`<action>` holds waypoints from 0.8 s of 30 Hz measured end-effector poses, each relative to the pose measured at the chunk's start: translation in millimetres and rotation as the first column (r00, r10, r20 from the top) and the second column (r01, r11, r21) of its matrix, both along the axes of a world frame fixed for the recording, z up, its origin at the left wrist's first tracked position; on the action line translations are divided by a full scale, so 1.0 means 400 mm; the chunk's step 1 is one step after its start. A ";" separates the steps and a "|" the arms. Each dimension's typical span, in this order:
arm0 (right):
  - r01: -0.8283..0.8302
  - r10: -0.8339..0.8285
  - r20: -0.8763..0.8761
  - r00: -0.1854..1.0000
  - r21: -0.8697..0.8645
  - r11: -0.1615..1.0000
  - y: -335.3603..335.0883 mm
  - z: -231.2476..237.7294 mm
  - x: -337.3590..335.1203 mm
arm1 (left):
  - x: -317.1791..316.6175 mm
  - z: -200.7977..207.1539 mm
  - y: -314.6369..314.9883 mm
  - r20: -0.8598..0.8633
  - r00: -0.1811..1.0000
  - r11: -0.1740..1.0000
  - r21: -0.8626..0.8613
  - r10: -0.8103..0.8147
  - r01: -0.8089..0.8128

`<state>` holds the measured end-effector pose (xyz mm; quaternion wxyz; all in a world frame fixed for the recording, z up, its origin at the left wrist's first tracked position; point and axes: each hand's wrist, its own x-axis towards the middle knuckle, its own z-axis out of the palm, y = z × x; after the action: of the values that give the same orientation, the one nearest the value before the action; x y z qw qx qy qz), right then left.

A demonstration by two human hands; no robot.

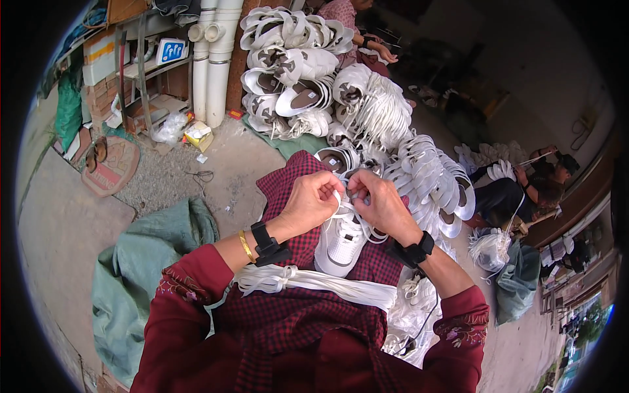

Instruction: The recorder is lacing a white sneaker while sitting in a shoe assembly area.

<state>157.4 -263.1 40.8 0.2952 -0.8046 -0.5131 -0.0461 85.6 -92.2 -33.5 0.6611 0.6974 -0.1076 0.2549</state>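
Observation:
A white sneaker (341, 242) rests on my lap over a red-and-black checked apron (288, 316), its toe toward me. My left hand (313, 199) pinches a white shoelace (338, 204) above the left side of the shoe's tongue. Close beside it, my right hand (380, 202) has its fingers pressed together at the upper eyelets; a lace loop hangs below that hand. What exactly the right fingertips grip is partly hidden, but lace runs into them. Across my lap, just under the shoe, lies a bundle of white laces (314, 285).
Stacked white sneakers (295, 72) and heaped shoe pieces (426, 173) stand ahead. Green sacks (151, 275) lie at left, another sack (517, 278) at right. White pipes (218, 72) rise beside a shelf. A seated person (517, 190) works at right; another person (350, 26) sits beyond the shoes.

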 end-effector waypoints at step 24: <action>0.093 -0.090 0.030 0.995 -0.118 0.989 -0.160 0.075 -0.002 | 0.003 0.009 0.065 -0.018 1.000 0.997 0.081 -0.011 0.012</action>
<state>156.5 -327.2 70.8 0.2380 -0.8430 -0.4809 -0.0387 87.0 -66.4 -29.9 0.6346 0.7253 -0.1160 0.2404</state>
